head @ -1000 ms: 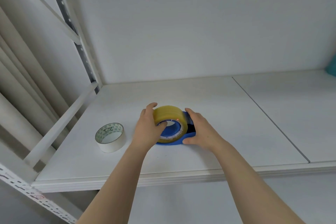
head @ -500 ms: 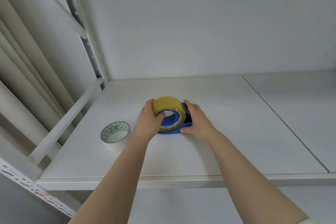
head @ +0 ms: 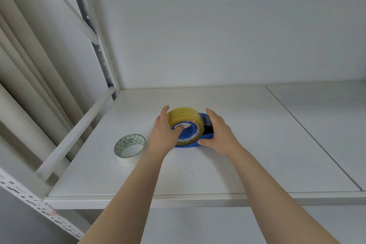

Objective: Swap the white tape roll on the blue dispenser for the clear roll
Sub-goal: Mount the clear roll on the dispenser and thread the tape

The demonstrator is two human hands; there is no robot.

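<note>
The clear, yellowish tape roll (head: 185, 115) sits upright on the blue dispenser (head: 208, 136), around its blue hub, in the middle of the white shelf (head: 198, 180). My left hand (head: 162, 134) grips the roll from the left, thumb pressed on the hub. My right hand (head: 217, 133) holds the dispenser's right end, thumb at its base. The white tape roll (head: 129, 149) lies flat on the shelf to the left, apart from both hands.
White metal rack posts and a slanted rail (head: 79, 125) border the shelf on the left. A back wall (head: 198, 45) closes the rear. A seam (head: 309, 134) divides the shelf board from a second board on the right.
Both hands keep the same hold on roll and dispenser. The view has shifted a little; the roll looks seated slightly lower on the hub.
</note>
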